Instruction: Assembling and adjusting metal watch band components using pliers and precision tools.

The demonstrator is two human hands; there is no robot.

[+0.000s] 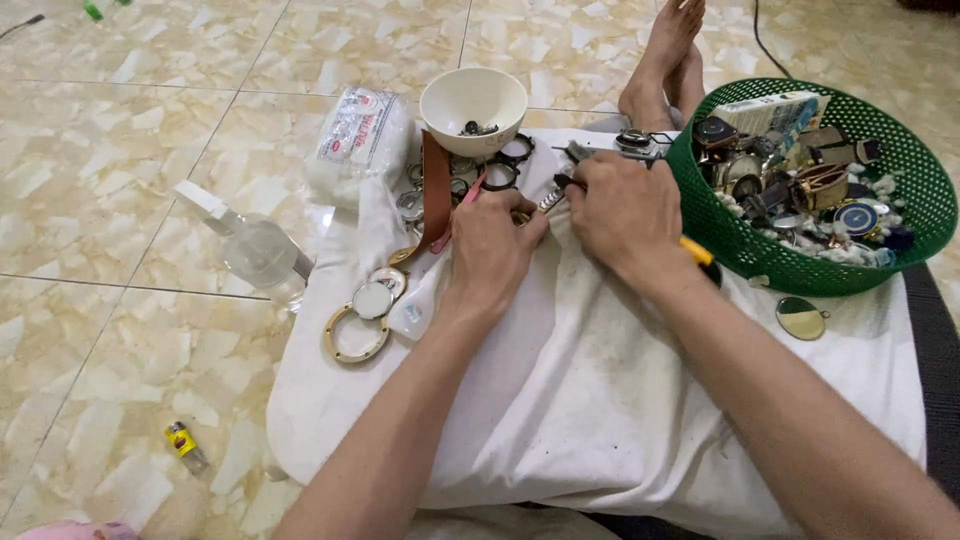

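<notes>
My left hand (490,245) rests on a white cloth (600,400) and pinches a small metal watch part (548,201) at its fingertips. My right hand (628,215) is closed around a tool with a yellow handle (697,250), its dark tip meeting the part. Both hands touch at the middle of the cloth. What lies under the palms is hidden.
A white bowl (473,95) with small parts stands at the back. Watch rings, a brown strap (435,190) and a round glass (372,299) lie left. A green basket (925,190) of watch parts sits right. A clear bottle (255,250), a plastic bag (360,135) and a lighter (185,445) lie nearby.
</notes>
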